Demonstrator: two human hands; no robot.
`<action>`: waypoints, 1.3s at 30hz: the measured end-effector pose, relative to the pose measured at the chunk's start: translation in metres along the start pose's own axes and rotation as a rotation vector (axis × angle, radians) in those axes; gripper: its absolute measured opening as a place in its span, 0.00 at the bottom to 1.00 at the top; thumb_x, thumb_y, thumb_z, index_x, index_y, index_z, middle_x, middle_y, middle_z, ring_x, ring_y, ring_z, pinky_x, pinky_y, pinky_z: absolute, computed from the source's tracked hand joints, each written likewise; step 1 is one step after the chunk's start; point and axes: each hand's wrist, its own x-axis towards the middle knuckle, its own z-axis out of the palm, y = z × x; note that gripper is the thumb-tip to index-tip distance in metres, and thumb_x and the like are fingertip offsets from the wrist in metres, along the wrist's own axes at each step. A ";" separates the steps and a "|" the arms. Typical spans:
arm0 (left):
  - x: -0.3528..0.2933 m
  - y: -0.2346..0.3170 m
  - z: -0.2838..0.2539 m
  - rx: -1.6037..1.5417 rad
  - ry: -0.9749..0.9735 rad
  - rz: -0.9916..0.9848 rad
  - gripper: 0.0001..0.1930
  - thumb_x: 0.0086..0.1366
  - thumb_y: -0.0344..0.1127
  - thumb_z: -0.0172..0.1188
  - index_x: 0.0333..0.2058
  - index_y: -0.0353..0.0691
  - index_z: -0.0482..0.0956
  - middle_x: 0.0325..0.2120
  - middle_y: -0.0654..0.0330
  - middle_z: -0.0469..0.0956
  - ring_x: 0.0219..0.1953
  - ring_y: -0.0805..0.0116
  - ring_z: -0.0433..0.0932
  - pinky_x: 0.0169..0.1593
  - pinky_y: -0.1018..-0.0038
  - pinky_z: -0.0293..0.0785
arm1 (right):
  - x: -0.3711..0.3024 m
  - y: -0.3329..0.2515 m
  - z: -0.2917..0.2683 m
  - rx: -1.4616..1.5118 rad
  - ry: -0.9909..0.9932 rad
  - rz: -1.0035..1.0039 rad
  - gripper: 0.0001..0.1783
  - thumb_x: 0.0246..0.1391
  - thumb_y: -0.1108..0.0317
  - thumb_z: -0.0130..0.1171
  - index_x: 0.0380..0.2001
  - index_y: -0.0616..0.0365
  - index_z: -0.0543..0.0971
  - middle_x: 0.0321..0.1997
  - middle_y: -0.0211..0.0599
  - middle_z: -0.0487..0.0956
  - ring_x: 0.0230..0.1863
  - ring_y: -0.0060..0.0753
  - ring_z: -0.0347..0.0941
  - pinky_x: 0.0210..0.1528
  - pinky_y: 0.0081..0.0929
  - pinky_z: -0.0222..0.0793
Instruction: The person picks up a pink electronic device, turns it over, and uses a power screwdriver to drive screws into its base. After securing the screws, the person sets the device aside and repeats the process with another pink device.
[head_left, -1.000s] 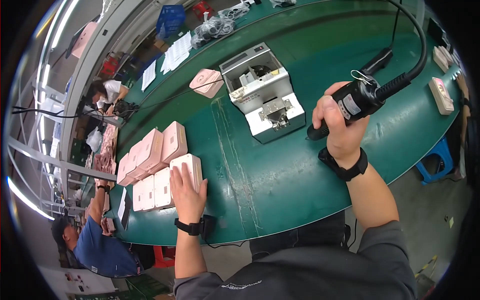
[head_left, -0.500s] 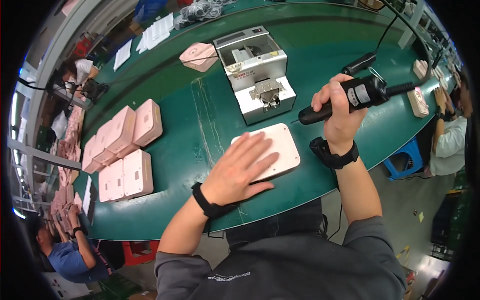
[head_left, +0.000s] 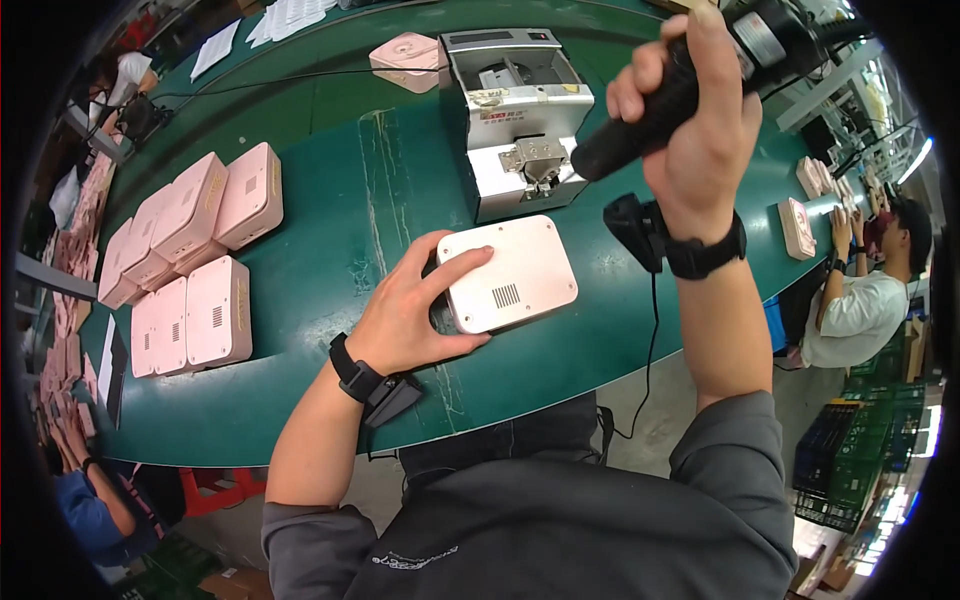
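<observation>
Your left hand (head_left: 405, 310) is gripping the pink box (head_left: 510, 275), your right hand (head_left: 705, 135) the screwdriver (head_left: 640, 128). A loose grip might be letting the box slide toward the table's near edge (head_left: 520, 398).

Green table (head_left: 320, 270); boxes (head_left: 530, 270), machine (head_left: 515, 130) atop

Pale pink box (head_left: 530, 262) with dark-striped vent (head_left: 506, 295), pink stack (head_left: 190, 205), black screwdriver (head_left: 620, 147) with silvery label (head_left: 758, 40), green worktop (head_left: 320, 330) streaked with pale scratches (head_left: 375, 170), silver-and-white machine (head_left: 500, 130), black wristbands (head_left: 705, 260), dark grey shirt (head_left: 580, 510) with white lettering (head_left: 415, 560), red stool (head_left: 220, 490)
</observation>
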 end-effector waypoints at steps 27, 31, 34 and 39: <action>0.000 -0.005 0.002 -0.021 0.029 -0.033 0.42 0.42 0.40 0.75 0.61 0.57 0.71 0.57 0.49 0.65 0.52 0.46 0.74 0.54 0.59 0.75 | -0.024 0.026 -0.012 -0.284 -0.047 0.082 0.15 0.63 0.57 0.52 0.34 0.59 0.71 0.19 0.34 0.69 0.17 0.28 0.65 0.25 0.31 0.65; -0.003 -0.007 0.005 -0.019 0.036 -0.033 0.42 0.42 0.40 0.75 0.61 0.57 0.71 0.57 0.49 0.65 0.52 0.46 0.74 0.54 0.58 0.75 | -0.026 0.027 -0.013 -0.263 -0.028 0.095 0.15 0.63 0.57 0.52 0.33 0.59 0.71 0.19 0.34 0.69 0.16 0.28 0.65 0.25 0.31 0.65; -0.002 -0.006 0.003 -0.005 0.041 -0.034 0.42 0.41 0.40 0.74 0.60 0.58 0.71 0.57 0.49 0.65 0.52 0.45 0.74 0.54 0.58 0.75 | -0.027 0.029 -0.013 -0.254 -0.032 0.102 0.15 0.63 0.57 0.52 0.33 0.59 0.71 0.19 0.34 0.69 0.16 0.28 0.65 0.25 0.31 0.65; -0.002 -0.005 0.002 -0.029 0.044 -0.042 0.42 0.42 0.39 0.74 0.60 0.58 0.71 0.58 0.49 0.65 0.52 0.46 0.74 0.55 0.59 0.75 | -0.021 0.029 -0.003 -0.333 -0.048 0.132 0.15 0.63 0.57 0.52 0.33 0.59 0.71 0.20 0.33 0.69 0.17 0.28 0.65 0.25 0.32 0.65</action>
